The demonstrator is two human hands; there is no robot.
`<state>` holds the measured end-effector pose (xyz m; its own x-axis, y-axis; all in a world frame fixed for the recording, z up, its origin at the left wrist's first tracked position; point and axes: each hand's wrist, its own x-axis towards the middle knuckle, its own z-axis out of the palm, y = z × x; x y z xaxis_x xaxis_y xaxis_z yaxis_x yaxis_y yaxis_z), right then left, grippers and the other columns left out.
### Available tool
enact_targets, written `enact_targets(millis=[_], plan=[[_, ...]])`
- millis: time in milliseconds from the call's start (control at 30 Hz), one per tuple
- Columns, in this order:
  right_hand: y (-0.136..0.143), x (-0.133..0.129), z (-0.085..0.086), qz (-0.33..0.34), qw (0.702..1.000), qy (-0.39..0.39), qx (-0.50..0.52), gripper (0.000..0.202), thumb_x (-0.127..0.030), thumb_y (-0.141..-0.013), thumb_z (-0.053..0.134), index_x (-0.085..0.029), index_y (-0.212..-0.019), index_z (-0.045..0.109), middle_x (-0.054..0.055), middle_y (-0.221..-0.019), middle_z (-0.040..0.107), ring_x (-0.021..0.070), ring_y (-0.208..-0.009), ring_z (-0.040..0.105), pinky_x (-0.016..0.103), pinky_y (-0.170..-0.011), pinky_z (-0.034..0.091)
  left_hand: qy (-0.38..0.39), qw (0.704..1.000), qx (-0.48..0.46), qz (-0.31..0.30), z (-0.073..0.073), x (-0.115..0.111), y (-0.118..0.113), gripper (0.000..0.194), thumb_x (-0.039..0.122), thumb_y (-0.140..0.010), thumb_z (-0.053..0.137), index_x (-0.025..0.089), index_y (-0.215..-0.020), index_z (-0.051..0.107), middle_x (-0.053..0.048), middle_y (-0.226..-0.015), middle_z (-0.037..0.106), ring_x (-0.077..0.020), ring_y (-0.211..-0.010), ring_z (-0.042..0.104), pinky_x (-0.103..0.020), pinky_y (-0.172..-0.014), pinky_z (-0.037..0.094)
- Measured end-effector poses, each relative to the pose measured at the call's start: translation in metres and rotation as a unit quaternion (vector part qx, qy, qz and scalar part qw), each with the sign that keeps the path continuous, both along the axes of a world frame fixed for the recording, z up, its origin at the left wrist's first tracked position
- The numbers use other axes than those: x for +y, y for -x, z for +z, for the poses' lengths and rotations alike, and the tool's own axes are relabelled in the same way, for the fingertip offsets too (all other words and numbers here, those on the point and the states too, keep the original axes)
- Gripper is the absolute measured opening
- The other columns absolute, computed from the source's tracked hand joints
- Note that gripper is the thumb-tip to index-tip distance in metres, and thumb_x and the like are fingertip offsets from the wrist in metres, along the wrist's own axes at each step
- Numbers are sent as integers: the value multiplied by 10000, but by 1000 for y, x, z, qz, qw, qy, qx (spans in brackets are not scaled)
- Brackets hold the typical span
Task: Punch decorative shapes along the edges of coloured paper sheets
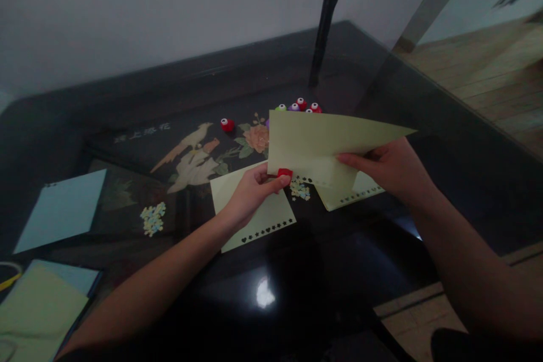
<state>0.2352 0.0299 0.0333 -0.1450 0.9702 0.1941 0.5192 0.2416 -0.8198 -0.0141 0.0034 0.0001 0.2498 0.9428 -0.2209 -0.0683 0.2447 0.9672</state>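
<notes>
My left hand (257, 189) pinches a small red punch (285, 174) near the lower left corner of a raised pale yellow-green sheet (314, 144). My right hand (382, 167) holds that sheet at its right part, thumb on the near face. Beneath my left hand lies another pale sheet (263, 220) with a row of star and heart holes along its near edge. Small paper cutouts (300, 189) are heaped between it and a further punched sheet (360, 189), which the raised sheet partly covers.
Several coloured punches (301, 104) stand behind the raised sheet, and one red punch (227, 124) sits apart. At left are a cutout pile (153, 219), a blue sheet (63, 209) and stacked papers (38, 311). A dark post (326, 25) rises from the glossy black table (190, 90).
</notes>
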Motion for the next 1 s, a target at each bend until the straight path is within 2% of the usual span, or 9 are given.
enact_targets(millis=[833,1000], plan=[[1,-2,4,-5,1000,9,2,305,-389,-699,739,-296,-986,694,46,-1063,719,322,-951,672,492,-801,563,-2,1000,10,0,2,-1,-1,246,330,-713,729,161,-883,672,-59,-856,690,-153,-733,567,-268,-639,391],[3,-2,7,-2,1000,4,-18,242,-390,-710,728,-303,-934,700,31,-1017,731,312,-936,676,483,-793,562,-7,1000,6,-2,0,-1,-1,232,331,-721,727,160,-866,667,-47,-822,683,-144,-715,557,-262,-631,381]])
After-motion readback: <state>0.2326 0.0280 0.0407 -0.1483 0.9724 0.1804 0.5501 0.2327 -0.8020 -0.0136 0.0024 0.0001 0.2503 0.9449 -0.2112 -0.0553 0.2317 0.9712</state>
